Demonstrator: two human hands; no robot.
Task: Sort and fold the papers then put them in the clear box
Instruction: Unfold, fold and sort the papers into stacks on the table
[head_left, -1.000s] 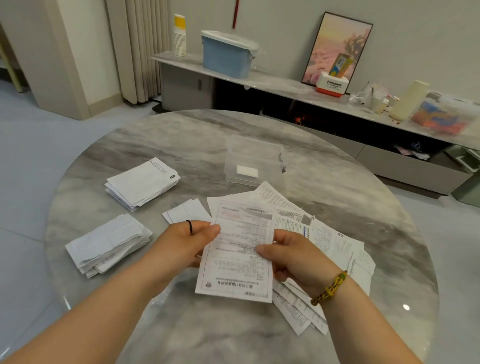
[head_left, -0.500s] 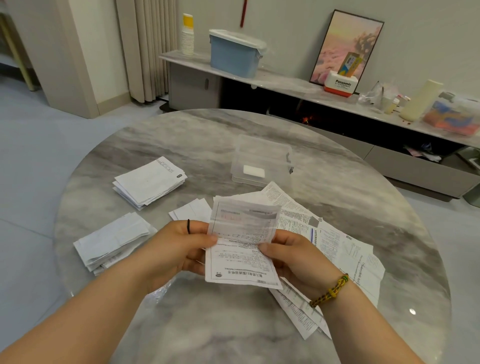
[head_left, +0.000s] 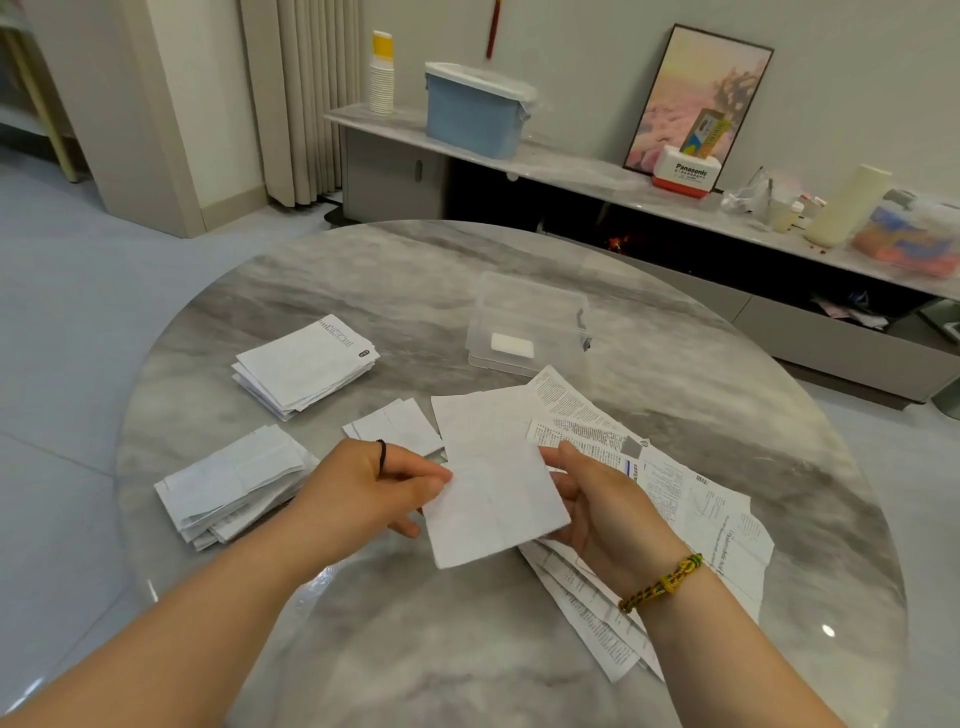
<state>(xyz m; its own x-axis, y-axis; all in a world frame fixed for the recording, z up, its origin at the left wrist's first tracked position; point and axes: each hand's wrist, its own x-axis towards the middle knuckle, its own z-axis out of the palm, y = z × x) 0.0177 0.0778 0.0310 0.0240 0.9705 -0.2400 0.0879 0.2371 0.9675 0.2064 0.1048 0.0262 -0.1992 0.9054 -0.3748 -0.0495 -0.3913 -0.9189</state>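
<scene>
Left hand (head_left: 374, 486): grip pinches the left edge of the folded sheet (head_left: 496, 483).
Right hand (head_left: 605, 506): grip grasps the same sheet's right edge, fingers behind it.
Folded sheet: blank side up, raised above the counter (head_left: 675, 364), centre.
Unfolded papers (head_left: 691, 499): spread at 3 o'clock, under the right hand.
Folded stacks: at 9 o'clock (head_left: 234, 486), at 10 o'clock (head_left: 306, 364), and a small one (head_left: 397, 426) just beside the left hand.
Clear box (head_left: 527, 325): at 12 o'clock, open, a small white piece inside.

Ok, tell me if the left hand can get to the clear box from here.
Probably yes, once freed: the left hand holds the folded paper with the right hand. Only flat papers lie toward the clear box.
</scene>
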